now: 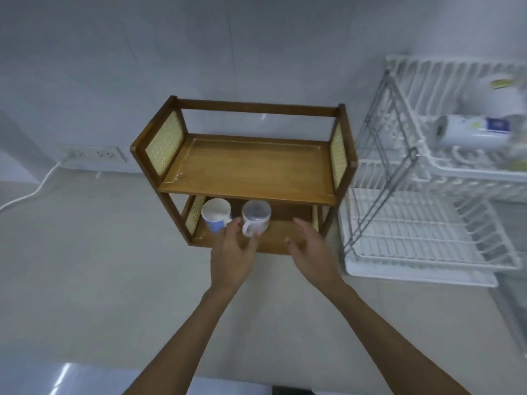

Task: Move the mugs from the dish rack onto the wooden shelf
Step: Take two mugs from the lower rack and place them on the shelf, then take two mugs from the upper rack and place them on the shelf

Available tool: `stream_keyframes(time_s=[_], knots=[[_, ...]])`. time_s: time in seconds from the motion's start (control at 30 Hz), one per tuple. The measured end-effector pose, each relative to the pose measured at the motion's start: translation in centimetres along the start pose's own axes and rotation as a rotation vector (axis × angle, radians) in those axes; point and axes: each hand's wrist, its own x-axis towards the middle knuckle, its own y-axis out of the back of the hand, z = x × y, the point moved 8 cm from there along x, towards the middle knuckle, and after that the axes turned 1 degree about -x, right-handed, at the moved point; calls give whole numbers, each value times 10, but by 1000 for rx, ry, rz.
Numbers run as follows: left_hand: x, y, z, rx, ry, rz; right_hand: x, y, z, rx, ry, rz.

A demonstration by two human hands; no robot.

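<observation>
A two-tier wooden shelf (245,166) with cane side panels stands on the counter against the wall. On its lower tier sit two upright mugs: a white and blue mug (215,214) at the left and a white mug (256,215) beside it. My left hand (233,252) has its fingertips around the white mug's handle and base. My right hand (310,249) hovers open in front of the lower tier, to the right of the mugs. In the white dish rack's (427,195) upper tier lie two more mugs, a white and blue one (470,132) on its side and another (504,98) behind it.
The shelf's upper tier holds nothing. The rack's lower tier is bare wire. A wall socket strip (94,155) with a white cable (31,192) is at the left. The pale counter stretches in front of the shelf.
</observation>
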Motion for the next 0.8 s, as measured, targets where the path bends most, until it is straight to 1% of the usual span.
stream_keyframes(time_s=[0.13, 0.27, 0.4, 0.53, 0.6, 0.67, 0.8], knots=[[-37, -22, 78, 42, -165, -69, -46, 76, -10, -233, 119, 84], [-70, -55, 181, 42, -411, -117, -93, 167, -18, -406, 171, 257], [-92, -70, 271, 36, -632, -99, -125, 253, -27, -538, 181, 436], [-97, -75, 347, -28, -821, -26, -137, 334, -39, -606, 201, 614], [-95, -78, 379, -19, -883, 21, -136, 371, -41, -621, 197, 681], [-88, -85, 403, 8, -905, 44, -129, 403, -39, -620, 192, 711], [-59, -118, 432, 165, -846, 12, -102, 453, -23, -613, 165, 711]])
